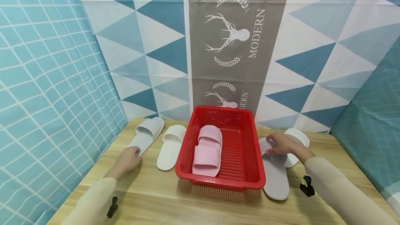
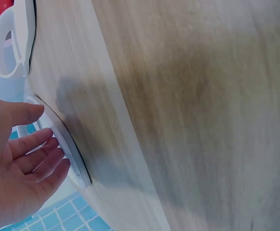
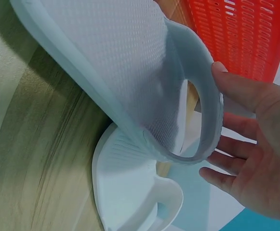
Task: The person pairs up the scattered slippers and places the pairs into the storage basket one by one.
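At the left, my left hand (image 1: 126,160) reaches to the heel end of a light grey slipper (image 1: 145,138). In the left wrist view its fingers are relaxed, thumb apart, beside the slipper's edge (image 2: 70,144); whether they touch it I cannot tell. My right hand (image 1: 282,144) spreads over the strap of a grey slipper (image 1: 276,180) right of the red basket (image 1: 222,181). In the right wrist view the thumb touches the strap (image 3: 209,103), and the other fingertips lie along its far edge, partly hidden. A pair of pink slippers (image 1: 207,159) lies in the basket.
One white slipper (image 1: 170,148) lies between the light grey slipper and the basket. Another white slipper (image 1: 297,138) is partly hidden behind my right hand. All stand on a wooden table (image 1: 150,197), with patterned cloth (image 1: 165,44) behind and blue-tiled cloth (image 1: 53,79) at the left.
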### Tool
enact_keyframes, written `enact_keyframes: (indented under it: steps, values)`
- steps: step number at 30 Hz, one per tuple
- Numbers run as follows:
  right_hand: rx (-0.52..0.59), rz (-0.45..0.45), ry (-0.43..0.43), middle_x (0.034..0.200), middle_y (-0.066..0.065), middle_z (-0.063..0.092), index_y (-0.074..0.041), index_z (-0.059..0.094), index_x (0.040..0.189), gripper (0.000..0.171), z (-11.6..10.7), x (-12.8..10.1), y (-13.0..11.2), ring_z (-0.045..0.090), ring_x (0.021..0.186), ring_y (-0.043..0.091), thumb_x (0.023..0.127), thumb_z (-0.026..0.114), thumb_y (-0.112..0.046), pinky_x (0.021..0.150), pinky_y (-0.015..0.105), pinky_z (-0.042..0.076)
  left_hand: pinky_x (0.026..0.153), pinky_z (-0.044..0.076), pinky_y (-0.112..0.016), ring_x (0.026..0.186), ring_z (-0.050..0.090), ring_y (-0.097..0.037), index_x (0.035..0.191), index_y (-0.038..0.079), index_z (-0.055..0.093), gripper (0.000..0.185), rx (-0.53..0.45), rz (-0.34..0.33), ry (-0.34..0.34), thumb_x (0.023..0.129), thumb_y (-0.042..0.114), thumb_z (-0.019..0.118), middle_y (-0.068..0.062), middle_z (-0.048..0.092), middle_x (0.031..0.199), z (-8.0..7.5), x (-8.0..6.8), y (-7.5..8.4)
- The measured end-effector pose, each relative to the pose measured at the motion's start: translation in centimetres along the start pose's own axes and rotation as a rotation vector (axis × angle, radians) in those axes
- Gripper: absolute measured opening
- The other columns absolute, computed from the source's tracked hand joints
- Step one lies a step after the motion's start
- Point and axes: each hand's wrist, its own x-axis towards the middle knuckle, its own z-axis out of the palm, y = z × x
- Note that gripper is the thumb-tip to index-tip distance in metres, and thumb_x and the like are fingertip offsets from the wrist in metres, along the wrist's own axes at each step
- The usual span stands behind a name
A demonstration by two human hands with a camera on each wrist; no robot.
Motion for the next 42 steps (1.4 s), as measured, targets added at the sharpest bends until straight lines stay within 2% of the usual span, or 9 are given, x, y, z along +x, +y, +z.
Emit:
enact_keyframes:
  steps: [9,13,18,23,27,35,39,42]
  values:
    - [0.005,0.001,-0.041,0.115,0.028,0.063,0.009,0.059,0.115,0.059,0.1,0.4,-0.2,0.060,0.107,0.045,0.073,0.081,-0.026,0.091,0.056,0.049,0.082,0.052,-0.055,0.090,0.064,-0.045,0.103,-0.012,0.061,0.036,-0.013,-0.022,-0.021,0.079,0.014,0.065,-0.032,0.066,0.098,-0.3,-0.6,0.2]
    - [0.011,0.010,-0.059,0.115,0.028,0.063,0.009,0.058,0.116,0.060,-0.1,0.4,-0.4,0.059,0.108,0.044,0.073,0.082,-0.025,0.092,0.056,0.049,0.076,0.053,-0.052,0.080,0.064,-0.038,0.099,-0.009,0.061,0.034,-0.021,-0.036,-0.032,0.079,0.017,0.066,-0.027,0.067,0.090,-0.6,-1.1,0.6]
    - [-0.005,-0.012,-0.062,0.113,0.028,0.063,0.010,0.059,0.114,0.059,-0.3,0.5,-0.7,0.060,0.106,0.044,0.071,0.083,-0.022,0.091,0.056,0.049,0.066,0.051,-0.044,0.069,0.058,-0.026,0.095,-0.007,0.061,0.032,-0.016,-0.063,-0.070,0.080,0.021,0.065,-0.016,0.065,0.079,-0.9,-2.2,1.2]
    - [-0.010,-0.003,-0.075,0.112,0.028,0.063,0.010,0.059,0.114,0.058,-0.5,0.5,-0.8,0.060,0.105,0.043,0.071,0.083,-0.020,0.091,0.056,0.049,0.063,0.050,-0.041,0.067,0.056,-0.023,0.094,-0.007,0.060,0.032,-0.044,-0.071,-0.084,0.081,0.021,0.066,-0.013,0.064,0.078,-0.8,-3.5,2.0]
    - [-0.011,-0.002,-0.083,0.112,0.028,0.063,0.011,0.059,0.113,0.057,-0.6,0.5,-0.8,0.060,0.104,0.043,0.071,0.083,-0.020,0.091,0.056,0.049,0.060,0.049,-0.038,0.066,0.056,-0.021,0.093,-0.007,0.061,0.030,-0.061,-0.079,-0.067,0.081,0.020,0.067,-0.013,0.064,0.076,-0.6,-4.5,2.8]
    - [-0.015,-0.002,-0.113,0.113,0.028,0.063,0.011,0.059,0.114,0.060,-0.7,1.1,-0.3,0.060,0.106,0.044,0.071,0.083,-0.023,0.091,0.056,0.049,0.059,0.051,-0.040,0.065,0.059,-0.026,0.086,-0.009,0.060,0.027,0.002,-0.078,-0.005,0.079,0.016,0.065,-0.018,0.062,0.073,-0.3,-6.8,5.4]
    - [-0.005,0.016,-0.153,0.117,0.030,0.062,0.011,0.058,0.116,0.062,-1.1,1.3,-0.3,0.058,0.108,0.045,0.071,0.083,-0.024,0.092,0.056,0.049,0.054,0.047,-0.036,0.061,0.055,-0.022,0.081,-0.006,0.058,0.025,-0.006,-0.088,-0.042,0.080,0.018,0.065,-0.013,0.059,0.069,-0.4,-7.6,6.6]
    - [0.004,0.028,-0.179,0.118,0.031,0.060,0.011,0.057,0.117,0.063,-1.2,1.4,-0.3,0.057,0.110,0.046,0.071,0.083,-0.023,0.093,0.057,0.048,0.051,0.042,-0.032,0.057,0.050,-0.018,0.076,0.001,0.055,0.024,-0.009,-0.109,-0.109,0.082,0.021,0.065,-0.007,0.055,0.065,-0.7,-7.8,7.1]
